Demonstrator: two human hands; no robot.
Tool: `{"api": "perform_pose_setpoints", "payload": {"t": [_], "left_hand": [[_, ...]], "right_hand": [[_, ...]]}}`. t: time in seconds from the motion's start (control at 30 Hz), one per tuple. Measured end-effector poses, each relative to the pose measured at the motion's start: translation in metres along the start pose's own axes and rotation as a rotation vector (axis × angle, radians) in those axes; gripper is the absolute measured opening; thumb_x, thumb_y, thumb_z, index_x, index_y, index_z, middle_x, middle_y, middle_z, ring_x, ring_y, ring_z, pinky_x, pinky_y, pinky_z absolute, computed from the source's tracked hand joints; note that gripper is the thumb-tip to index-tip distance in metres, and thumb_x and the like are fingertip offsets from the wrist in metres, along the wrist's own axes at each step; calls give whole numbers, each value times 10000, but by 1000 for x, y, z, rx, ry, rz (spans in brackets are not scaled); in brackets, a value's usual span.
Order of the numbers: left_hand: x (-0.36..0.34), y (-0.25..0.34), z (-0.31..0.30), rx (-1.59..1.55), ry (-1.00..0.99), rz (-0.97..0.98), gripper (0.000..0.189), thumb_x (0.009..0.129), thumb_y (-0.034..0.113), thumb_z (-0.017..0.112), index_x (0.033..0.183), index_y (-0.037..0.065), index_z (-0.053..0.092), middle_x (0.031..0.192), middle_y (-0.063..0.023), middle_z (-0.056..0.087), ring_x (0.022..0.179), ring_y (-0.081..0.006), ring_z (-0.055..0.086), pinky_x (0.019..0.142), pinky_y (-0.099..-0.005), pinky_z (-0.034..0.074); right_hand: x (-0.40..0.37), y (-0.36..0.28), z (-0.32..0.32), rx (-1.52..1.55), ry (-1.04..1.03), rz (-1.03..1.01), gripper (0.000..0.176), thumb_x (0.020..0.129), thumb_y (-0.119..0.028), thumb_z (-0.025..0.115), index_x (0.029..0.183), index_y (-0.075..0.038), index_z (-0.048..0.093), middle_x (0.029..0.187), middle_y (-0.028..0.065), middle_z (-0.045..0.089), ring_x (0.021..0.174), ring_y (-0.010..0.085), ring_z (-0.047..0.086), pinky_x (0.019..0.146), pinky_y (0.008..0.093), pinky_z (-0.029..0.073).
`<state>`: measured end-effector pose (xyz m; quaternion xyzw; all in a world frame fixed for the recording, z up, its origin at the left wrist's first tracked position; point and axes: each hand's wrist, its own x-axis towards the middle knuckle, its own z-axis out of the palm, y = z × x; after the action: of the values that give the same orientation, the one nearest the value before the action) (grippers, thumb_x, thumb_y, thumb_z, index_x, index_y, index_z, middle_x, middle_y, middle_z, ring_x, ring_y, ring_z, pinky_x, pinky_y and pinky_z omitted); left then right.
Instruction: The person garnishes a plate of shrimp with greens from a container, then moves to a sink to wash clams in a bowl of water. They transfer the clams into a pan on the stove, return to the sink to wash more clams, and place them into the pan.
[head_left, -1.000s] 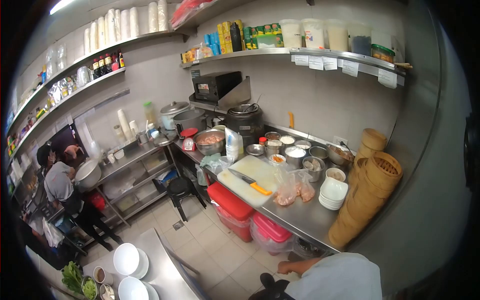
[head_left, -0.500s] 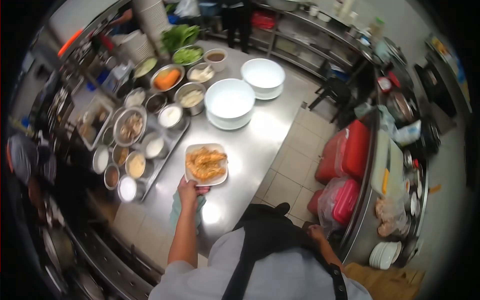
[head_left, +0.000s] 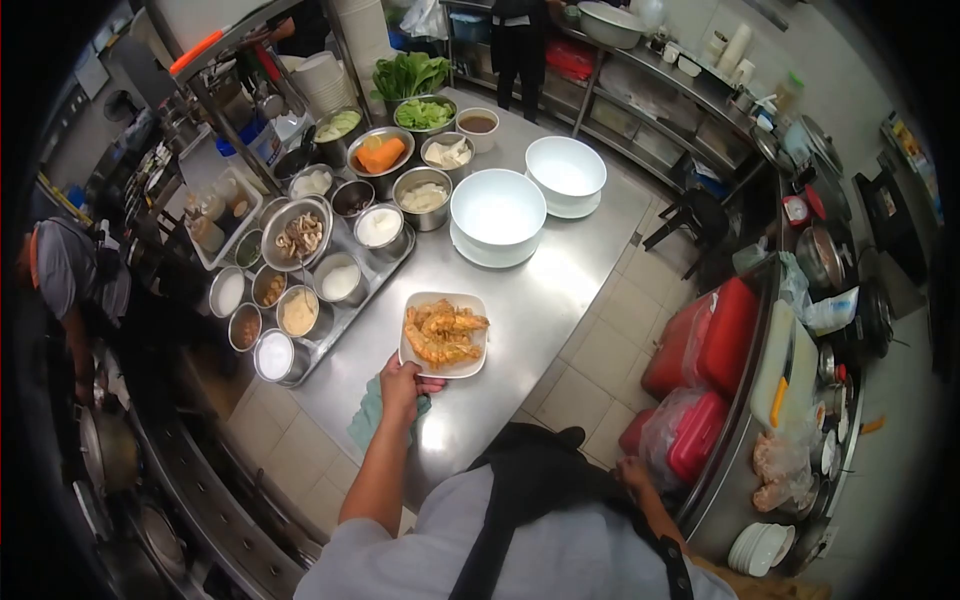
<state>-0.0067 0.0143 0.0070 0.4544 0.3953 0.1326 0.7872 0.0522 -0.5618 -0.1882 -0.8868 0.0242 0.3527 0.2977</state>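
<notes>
My left hand grips the near edge of a square white plate of golden fried food, which rests on the steel counter. A green cloth lies under that hand. My right hand hangs low at my side, by the red-lidded bins, and its fingers are too small to read.
Two stacks of white bowls stand beyond the plate. A tray of several metal ingredient bowls sits to the left, with greens farther back. Another person works at far left. A second counter with a cutting board runs along the right.
One second ago the view faced the wall counter and shelves; it has swung to the steel counter. Over the last half second the plate and my left hand stayed together, shifting slightly right in view.
</notes>
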Motion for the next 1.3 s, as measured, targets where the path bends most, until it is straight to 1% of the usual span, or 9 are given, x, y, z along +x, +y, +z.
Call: {"api": "perform_pose_setpoints", "payload": {"t": [0.17, 0.33, 0.4, 0.53, 0.6, 0.77, 0.87, 1.07, 1.3], "left_hand": [[6, -9, 0, 13, -12, 12, 415, 777, 2, 409, 1173, -72, 504, 869, -226, 669, 614, -292, 687, 508, -344, 595], [13, -21, 0, -60, 4, 19, 422, 795, 5, 415, 1207, -56, 488, 916, -233, 673, 642, -301, 698, 535, -359, 612], [15, -20, -1, -99, -18, -19, 464, 837, 11, 443, 1298, -28, 411, 962, -238, 665, 700, -314, 705, 559, -374, 614], [-12, -6, 1, -81, 32, -123, 555, 896, 40, 477, 1412, -22, 284, 1027, -239, 657, 803, -295, 706, 617, -356, 604], [-51, 2, -14, -23, 105, -14, 549, 902, 53, 481, 1413, -24, 295, 1036, -229, 657, 802, -283, 706, 610, -344, 599], [-184, -22, -90, 23, 440, 368, 461, 917, 158, 521, 1335, -14, 429, 988, -163, 661, 750, -230, 688, 554, -299, 561], [-246, -77, -152, -84, 767, 177, 379, 912, 183, 510, 1247, 8, 481, 939, -136, 660, 705, -205, 663, 517, -297, 535], [-304, -177, -228, -223, 874, -49, 303, 943, 240, 521, 1179, 50, 515, 901, -127, 657, 691, -210, 664, 522, -337, 543], [-348, -251, -318, -7, 782, -180, 219, 824, 154, 614, 1015, 48, 625, 807, -70, 682, 633, -145, 652, 499, -286, 497]], "right_hand": [[-23, -38, -12, -116, 7, 36, 328, 882, -304, 547, 815, -24, 704, 740, 149, 683, 680, 287, 671, 649, 407, 506], [4, -7, -14, -600, 82, -594, 246, 819, -275, 569, 851, -69, 699, 768, 139, 675, 615, 264, 660, 649, 420, 545], [1, -45, -24, -294, -70, -186, 258, 834, -291, 574, 907, -72, 691, 792, 138, 678, 622, 225, 664, 630, 388, 541], [23, -115, -37, -232, -235, -179, 262, 880, -281, 576, 808, -45, 662, 662, 88, 638, 592, 167, 654, 509, 322, 499], [107, -80, -25, -226, -424, -144, 305, 897, -313, 604, 918, -15, 668, 838, 137, 701, 675, 234, 665, 578, 349, 516], [29, -312, -62, -232, -929, -327, 457, 948, -430, 570, 1151, -22, 591, 906, 86, 685, 774, 153, 665, 620, 283, 516], [-35, -401, -65, -155, -1047, -554, 393, 976, -352, 542, 1227, -50, 562, 918, 44, 663, 835, 124, 643, 696, 264, 502], [-141, -438, -27, 23, -1087, -741, 350, 961, -199, 593, 1266, -37, 542, 932, 28, 652, 861, 105, 625, 726, 247, 493], [-239, -483, 148, -222, -1153, -855, 231, 965, -184, 561, 1101, -17, 646, 883, 47, 688, 797, 112, 636, 687, 250, 499]]}}
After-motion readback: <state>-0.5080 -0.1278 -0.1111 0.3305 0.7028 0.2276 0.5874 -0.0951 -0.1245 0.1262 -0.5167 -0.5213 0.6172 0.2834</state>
